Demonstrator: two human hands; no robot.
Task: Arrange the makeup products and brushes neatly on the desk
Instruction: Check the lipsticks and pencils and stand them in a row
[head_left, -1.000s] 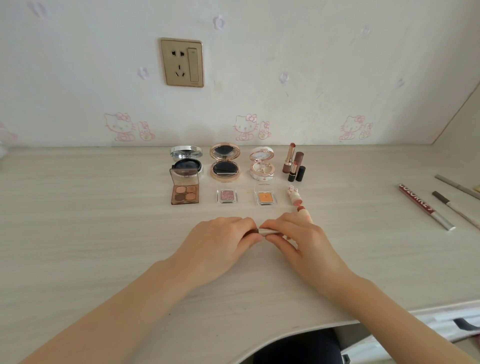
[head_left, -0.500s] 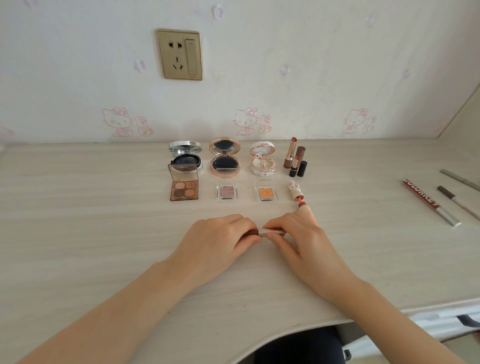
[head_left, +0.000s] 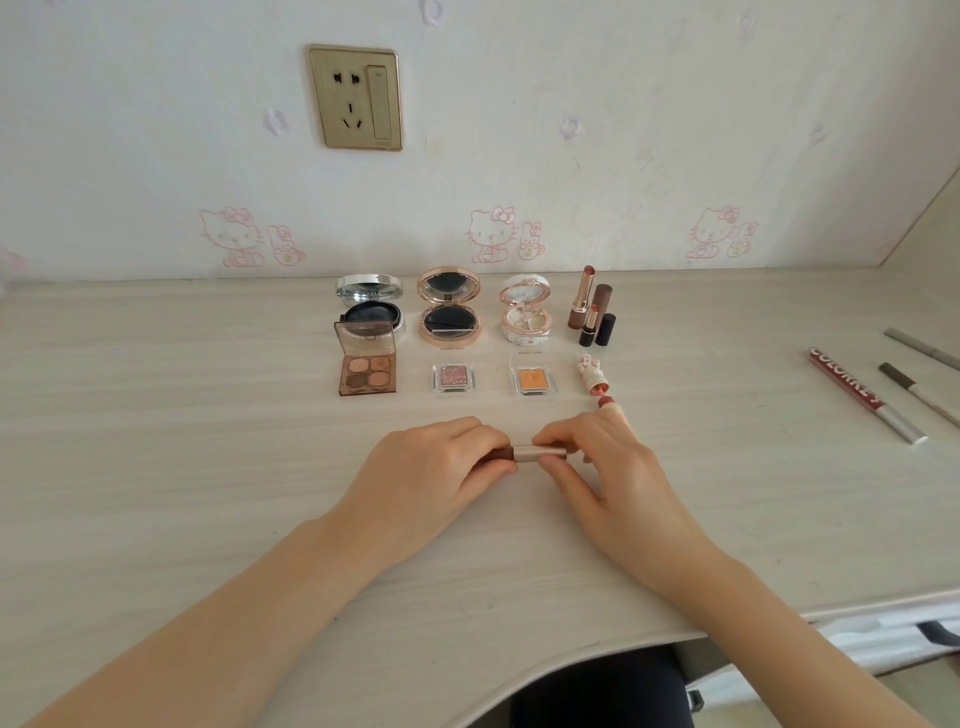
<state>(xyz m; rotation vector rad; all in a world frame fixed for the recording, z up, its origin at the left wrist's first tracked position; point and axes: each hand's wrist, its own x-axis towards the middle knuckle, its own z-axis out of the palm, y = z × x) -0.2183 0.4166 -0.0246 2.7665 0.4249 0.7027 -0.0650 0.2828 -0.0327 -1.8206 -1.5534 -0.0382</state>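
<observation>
A slim lipstick tube, beige with a brown end, lies level between my hands near the desk's middle. My left hand grips its brown end and my right hand grips the beige end. Behind them stand three open compacts: silver, rose-gold and white. In front of these lie a brown eyeshadow quad, a pink single shadow and an orange one. Upright lipsticks stand at the row's right, with a small decorated lipstick lying below them.
At the right of the desk lie a red-labelled pencil and two grey pencils. A wall socket is on the wall behind. The desk's front edge curves inward below my arms.
My hands have stayed on the tube, and a little more of it shows between them now. The view has tilted slightly upward.
</observation>
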